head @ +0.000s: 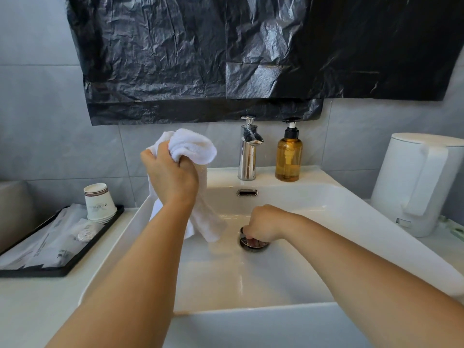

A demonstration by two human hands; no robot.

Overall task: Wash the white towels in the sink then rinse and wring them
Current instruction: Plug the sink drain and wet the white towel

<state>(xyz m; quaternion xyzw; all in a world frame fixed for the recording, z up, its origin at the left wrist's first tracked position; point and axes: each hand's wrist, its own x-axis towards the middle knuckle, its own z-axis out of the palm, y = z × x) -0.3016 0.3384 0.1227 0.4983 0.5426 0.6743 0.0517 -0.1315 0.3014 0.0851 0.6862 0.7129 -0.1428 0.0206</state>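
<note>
A white counter (30,302) holds a white sink (251,312). On the left sits a black tray (62,268) with paper cups (99,203) and packets (47,239). On the right stands a white kettle (414,182).

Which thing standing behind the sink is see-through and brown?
The soap bottle, with a black pump on top, right of the tap. The tap is shiny silver metal, and the kettle further right is solid white.
</note>
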